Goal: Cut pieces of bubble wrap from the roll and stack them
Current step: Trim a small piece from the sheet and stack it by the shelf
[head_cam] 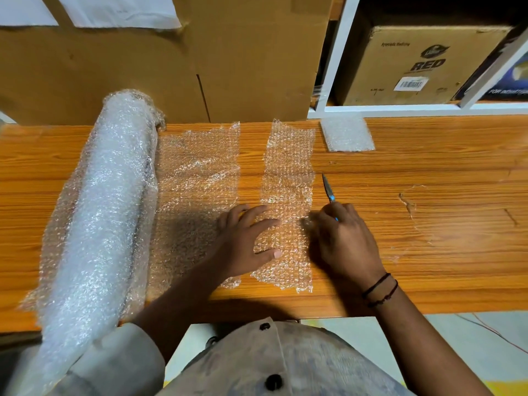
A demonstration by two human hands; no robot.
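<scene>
A thick roll of bubble wrap (pixel 105 201) lies on the wooden table (pixel 428 195) at the left, with its unrolled sheet (pixel 197 172) spread to the right of it. A separate long strip of bubble wrap (pixel 288 172) lies a small gap away from that sheet. My left hand (pixel 245 241) rests flat, fingers apart, across the sheet's edge and the strip. My right hand (pixel 343 238) sits at the strip's right edge, holding a small knife (pixel 328 188) whose blade points away from me. A stack of cut bubble wrap pieces (pixel 347 134) sits at the table's far edge.
A large cardboard box (pixel 200 61) stands against the table's back edge behind the roll. A white shelf frame (pixel 340 52) at the back right holds a printed carton (pixel 423 64). Bare wood extends right of my right hand.
</scene>
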